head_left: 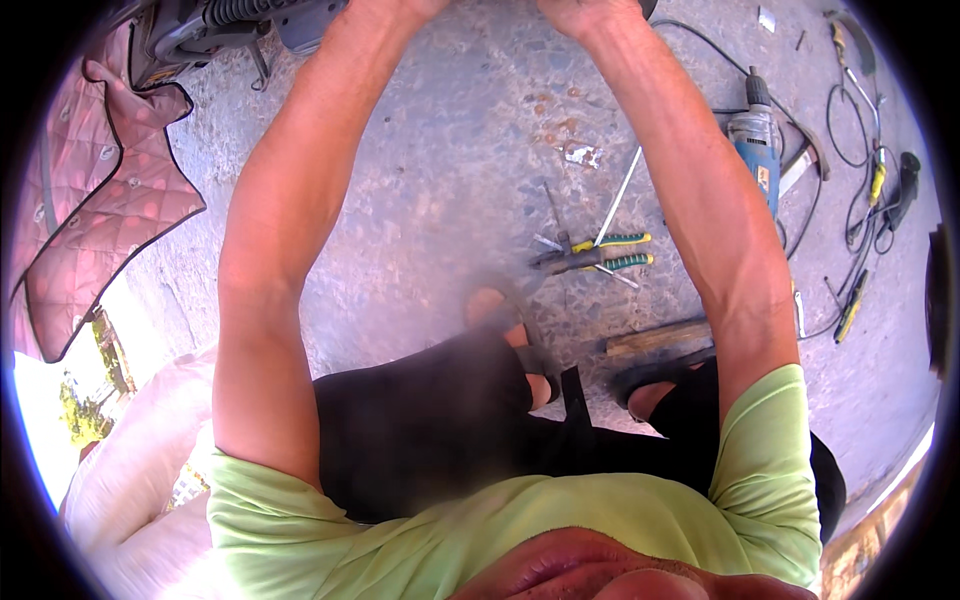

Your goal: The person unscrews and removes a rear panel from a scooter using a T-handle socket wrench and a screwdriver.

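Both my arms stretch forward to the far edge of the head view. Only the wrist and heel of my left hand (412, 8) show, and its fingers are cut off by the frame. Just the back part of my right hand (590, 14) is visible, with its fingers also out of the picture. What either hand touches or holds cannot be seen. Left of my left hand is a dark machine part (215, 28) with a black coil spring and a small metal lever, perhaps part of a motorbike. A dark rounded edge peeks out beside my right hand.
Pliers with green-and-yellow handles (590, 262) and thin rods lie on the concrete floor (420, 200). A blue power drill (757, 150), a wooden block (655, 340), and cables with yellow-handled tools (852, 305) are at right. A pink quilted cover (120, 215) hangs left.
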`<state>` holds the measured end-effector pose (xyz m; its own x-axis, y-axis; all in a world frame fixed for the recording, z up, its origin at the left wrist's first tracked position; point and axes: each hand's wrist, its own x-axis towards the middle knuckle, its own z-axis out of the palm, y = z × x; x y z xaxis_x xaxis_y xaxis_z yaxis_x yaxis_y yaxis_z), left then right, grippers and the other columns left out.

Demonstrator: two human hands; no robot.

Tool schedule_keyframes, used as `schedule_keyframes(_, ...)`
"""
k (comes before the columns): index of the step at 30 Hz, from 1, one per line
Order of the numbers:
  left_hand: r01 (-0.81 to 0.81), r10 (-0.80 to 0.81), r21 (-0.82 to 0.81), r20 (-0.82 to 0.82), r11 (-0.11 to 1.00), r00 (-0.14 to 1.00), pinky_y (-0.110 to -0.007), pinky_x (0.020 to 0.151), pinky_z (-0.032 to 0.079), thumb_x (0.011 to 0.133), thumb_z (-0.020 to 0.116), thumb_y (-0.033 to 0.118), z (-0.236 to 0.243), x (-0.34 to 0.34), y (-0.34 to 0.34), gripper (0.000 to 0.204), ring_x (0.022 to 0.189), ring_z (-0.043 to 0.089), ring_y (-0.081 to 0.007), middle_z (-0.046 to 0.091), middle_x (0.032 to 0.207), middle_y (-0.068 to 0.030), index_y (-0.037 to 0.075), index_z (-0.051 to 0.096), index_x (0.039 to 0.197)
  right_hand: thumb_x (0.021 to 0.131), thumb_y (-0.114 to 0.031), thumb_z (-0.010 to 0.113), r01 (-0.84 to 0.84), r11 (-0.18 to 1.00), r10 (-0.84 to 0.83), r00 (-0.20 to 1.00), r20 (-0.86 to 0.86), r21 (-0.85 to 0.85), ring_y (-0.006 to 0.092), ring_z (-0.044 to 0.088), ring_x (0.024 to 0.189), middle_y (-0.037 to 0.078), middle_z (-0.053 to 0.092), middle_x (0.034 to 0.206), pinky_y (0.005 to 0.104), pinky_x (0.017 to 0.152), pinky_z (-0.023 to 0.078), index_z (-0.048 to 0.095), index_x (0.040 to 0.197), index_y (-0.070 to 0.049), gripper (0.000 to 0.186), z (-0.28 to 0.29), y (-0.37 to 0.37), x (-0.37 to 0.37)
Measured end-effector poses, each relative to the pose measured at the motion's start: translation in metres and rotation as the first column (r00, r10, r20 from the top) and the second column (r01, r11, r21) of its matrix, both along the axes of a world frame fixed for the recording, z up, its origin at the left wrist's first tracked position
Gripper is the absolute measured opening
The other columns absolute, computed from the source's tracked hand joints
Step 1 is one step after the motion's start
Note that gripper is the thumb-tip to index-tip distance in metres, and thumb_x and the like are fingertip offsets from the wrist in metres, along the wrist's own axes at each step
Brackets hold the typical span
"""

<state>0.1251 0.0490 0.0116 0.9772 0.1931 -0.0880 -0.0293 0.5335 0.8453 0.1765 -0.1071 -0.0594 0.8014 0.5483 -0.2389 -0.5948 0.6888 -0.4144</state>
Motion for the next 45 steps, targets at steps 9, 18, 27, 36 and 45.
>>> schedule_keyframes(9, 0.03, -0.031, 0.065, 0.01, 0.997, 0.999, -0.032, 0.066, 0.053, 0.099, 0.061, 0.003, -0.002, 0.0, 0.004, 0.018, 0.066, 0.063, -0.021, 0.067, 0.077, -0.0114, -0.003, 0.066, 0.083, 0.101, -0.031, 0.068, -0.025, 0.994, 0.015, 0.996, 0.088, 0.11, 0.0153, 0.068, 0.082, 0.003, 0.075, 0.097, 0.0276, 0.07, 0.055, 0.072, 0.104, -0.007, 0.024, -0.001, 0.012, -0.001)
schedule_keyframes(18, 0.129, -0.125, 0.219, -0.035, 0.967, 0.992, -0.034, 0.066, 0.05, 0.099, 0.061, 0.005, 0.005, -0.004, 0.011, 0.021, 0.066, 0.061, -0.0224, 0.067, 0.073, -0.0128, -0.005, 0.068, 0.082, 0.102, -0.034, 0.066, -0.027, 0.998, 0.022, 0.995, 0.097, 0.05, 0.0171, 0.069, 0.084, 0.004, 0.074, 0.096, 0.0274, 0.069, 0.053, 0.071, 0.106, -0.008, 0.026, 0.005, 0.013, -0.007)
schedule_keyframes(27, 0.172, -0.155, 0.188, -0.103, 0.967, 0.983, -0.034, 0.067, 0.05, 0.1, 0.059, 0.006, 0.014, -0.005, 0.01, 0.021, 0.068, 0.061, -0.0227, 0.065, 0.073, -0.0123, -0.004, 0.068, 0.084, 0.103, -0.038, 0.063, -0.073, 0.997, 0.07, 0.984, 0.162, 0.011, 0.0166, 0.069, 0.084, 0.004, 0.074, 0.095, 0.0277, 0.068, 0.05, 0.07, 0.108, -0.009, 0.03, 0.009, 0.01, -0.01)
schedule_keyframes(36, 0.05, -0.05, 0.043, -0.004, 0.998, 0.999, -0.034, 0.066, 0.05, 0.1, 0.059, 0.007, -0.005, 0.002, -0.001, 0.018, 0.068, 0.061, -0.0206, 0.065, 0.074, -0.0106, -0.002, 0.066, 0.087, 0.104, -0.038, 0.061, -0.067, 0.998, 0.069, 0.985, 0.158, -0.018, 0.0146, 0.069, 0.085, 0.002, 0.074, 0.097, 0.0251, 0.069, 0.049, 0.07, 0.11, -0.01, 0.03, 0.004, 0.007, -0.006)
schedule_keyframes(45, -0.101, 0.11, -0.17, 0.039, 0.98, 0.993, -0.037, 0.074, 0.055, 0.098, 0.061, 0.003, -0.011, -0.01, 0.0, 0.008, 0.08, 0.066, -0.0233, 0.067, 0.083, -0.0099, 0.002, 0.066, 0.091, 0.101, -0.036, 0.066, -0.067, 0.997, 0.072, 0.991, 0.11, -0.048, 0.0127, 0.069, 0.085, 0.001, 0.075, 0.099, 0.0245, 0.067, 0.051, 0.072, 0.111, -0.01, 0.029, 0.012, 0.002, -0.01)
